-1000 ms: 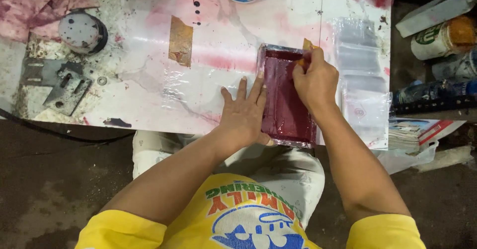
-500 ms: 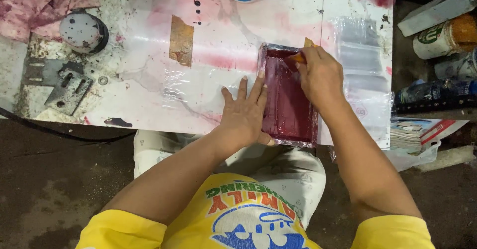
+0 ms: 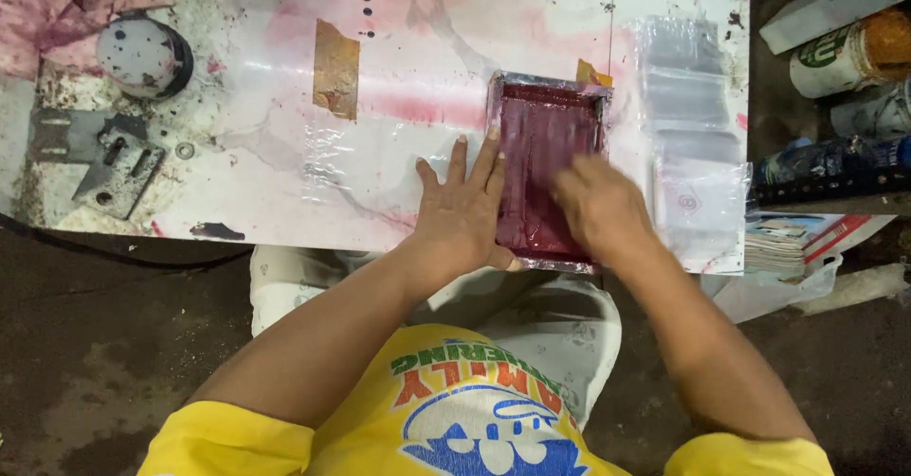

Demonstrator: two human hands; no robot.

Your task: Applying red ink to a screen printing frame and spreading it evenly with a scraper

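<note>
One red frame (image 3: 543, 144), two hands (both pressing flat).

We see a small rectangular screen-printing frame (image 3: 546, 168) with a silvery taped border and a mesh soaked in dark red ink. It lies flat on the stained white tabletop, right of the frame's centre, its long side running up and down the picture. Its lower right part is hidden under a hand; the upper half shows clearly.
</note>
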